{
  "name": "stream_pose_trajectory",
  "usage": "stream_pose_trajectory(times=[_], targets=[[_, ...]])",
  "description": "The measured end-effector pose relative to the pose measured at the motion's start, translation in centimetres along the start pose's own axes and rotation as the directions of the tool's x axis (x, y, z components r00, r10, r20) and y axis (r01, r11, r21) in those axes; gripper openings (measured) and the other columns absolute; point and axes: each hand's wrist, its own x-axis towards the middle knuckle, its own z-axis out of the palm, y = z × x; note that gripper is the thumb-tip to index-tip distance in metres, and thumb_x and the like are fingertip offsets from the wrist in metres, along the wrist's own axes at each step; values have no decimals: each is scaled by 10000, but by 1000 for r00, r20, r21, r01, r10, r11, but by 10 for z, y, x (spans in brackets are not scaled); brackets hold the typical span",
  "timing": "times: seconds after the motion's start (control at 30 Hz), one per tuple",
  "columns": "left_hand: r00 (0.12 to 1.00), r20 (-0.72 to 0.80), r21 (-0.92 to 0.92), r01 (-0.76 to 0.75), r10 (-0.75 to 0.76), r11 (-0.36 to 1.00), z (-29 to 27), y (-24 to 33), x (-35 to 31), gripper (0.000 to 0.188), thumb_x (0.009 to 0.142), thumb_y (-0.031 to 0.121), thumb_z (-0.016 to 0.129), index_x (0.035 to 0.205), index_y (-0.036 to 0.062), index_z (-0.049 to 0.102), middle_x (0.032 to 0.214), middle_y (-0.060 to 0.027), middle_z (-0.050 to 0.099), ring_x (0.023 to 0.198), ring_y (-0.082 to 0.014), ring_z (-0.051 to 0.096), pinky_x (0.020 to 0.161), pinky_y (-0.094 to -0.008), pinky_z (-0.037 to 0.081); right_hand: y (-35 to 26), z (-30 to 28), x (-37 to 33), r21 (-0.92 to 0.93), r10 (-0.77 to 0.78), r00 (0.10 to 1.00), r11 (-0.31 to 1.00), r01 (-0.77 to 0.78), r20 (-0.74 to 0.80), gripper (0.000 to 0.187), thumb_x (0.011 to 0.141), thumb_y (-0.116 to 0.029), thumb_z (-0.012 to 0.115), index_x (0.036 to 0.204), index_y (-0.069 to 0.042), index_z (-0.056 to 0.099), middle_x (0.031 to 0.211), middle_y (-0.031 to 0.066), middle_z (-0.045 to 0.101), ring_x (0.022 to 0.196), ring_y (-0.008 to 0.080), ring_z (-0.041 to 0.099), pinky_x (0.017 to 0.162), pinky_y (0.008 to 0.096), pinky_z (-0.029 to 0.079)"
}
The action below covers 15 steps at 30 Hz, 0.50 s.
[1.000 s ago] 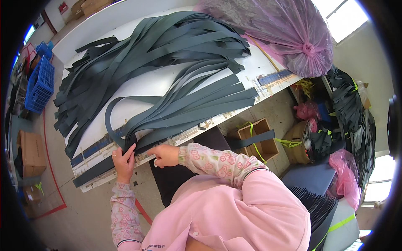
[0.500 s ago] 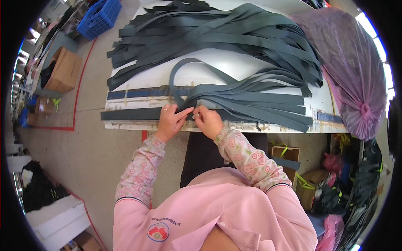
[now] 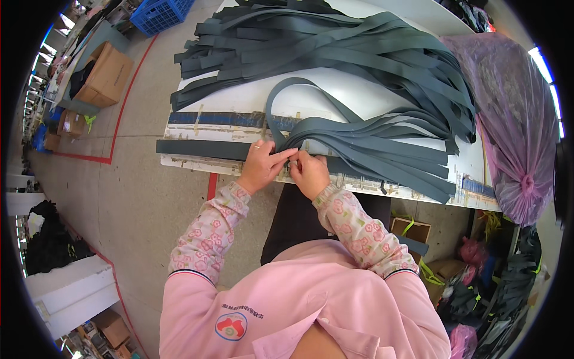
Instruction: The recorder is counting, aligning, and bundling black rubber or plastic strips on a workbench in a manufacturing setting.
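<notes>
Grey-green straps (image 3: 382, 142) lie bundled right of the frame's centre, probably light and soft, best held at their gathered left end (image 3: 290, 142); there left hand (image 3: 260, 165) and right hand (image 3: 313, 173) meet fingertip to fingertip, but whether they pinch I cannot tell

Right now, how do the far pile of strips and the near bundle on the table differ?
The far pile is larger than the near bundle. The far pile lies clear of hands, while the left hand and right hand are at the near bundle's gathered end. The far pile's strips cross more; the near bundle's mostly fan rightward. Both are flat, dark grey-green strips.
</notes>
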Motion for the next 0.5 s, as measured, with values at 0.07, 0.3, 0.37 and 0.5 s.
stream_pose_trajectory(times=[0.07,0.3,0.37,0.5], targets=[[1000,0,22,-1,1,1000,0,-1,0,365,855,182,675,1195,303,730,780,-60,445,738,-264,444,696,-391,390,2,-4,2,36,4,997,999,-7,76,140,822,-139,692,947,-87,661,639,67,615,593,265,597,720,376,454],[999,40,-12,-5,5,1000,-2,4,2,397,838,173,688,1212,303,720,813,-63,463,771,-266,454,728,-395,396,42,-77,-19,283,315,931,890,-356,183,155,855,-110,668,965,-3,654,636,94,610,556,187,583,534,337,457],[997,73,2,8,-8,1000,-5,5,1,410,833,176,691,1226,292,711,830,-65,465,791,-267,461,748,-398,397,62,-110,-33,254,352,921,887,-385,169,145,862,-98,662,967,2,650,623,73,598,540,157,552,544,316,448],[995,95,18,-4,2,1000,-8,2,-1,465,784,194,751,1237,285,705,855,-65,470,811,-262,460,768,-388,389,82,-148,-54,95,330,943,939,-332,28,132,863,-82,654,969,-6,632,617,92,586,530,187,558,550,325,459]])
